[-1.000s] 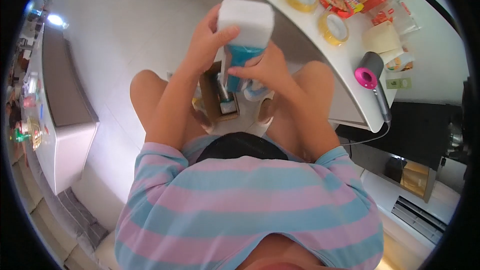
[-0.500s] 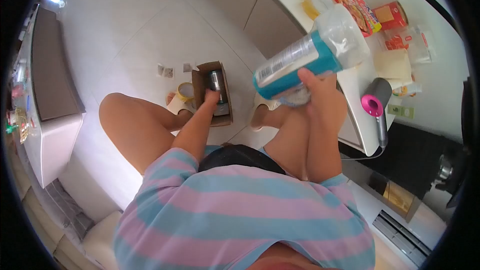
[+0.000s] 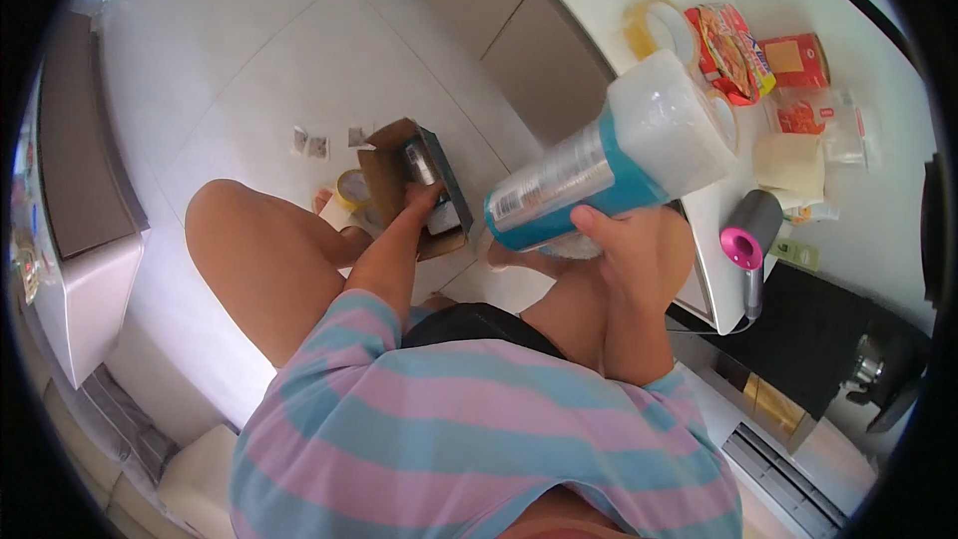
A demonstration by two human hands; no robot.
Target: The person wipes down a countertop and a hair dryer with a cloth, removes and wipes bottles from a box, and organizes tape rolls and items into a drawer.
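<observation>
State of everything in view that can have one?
Cardboard box: open, silver item inside
Left hand: in the box, at the item; grip unclear
Right hand: closed on teal package
Teal package: held, tilted
Hair dryer: lying down; on/off unclear
Counter tape roll: flat, partly hidden

Compared with the earlier views, the left hand (image 3: 424, 198), formerly on the wrapped package (image 3: 569, 185), now reaches into the cardboard box (image 3: 380, 183), which has turned askew, while the right hand (image 3: 631, 243) alone holds the package aslant.
</observation>
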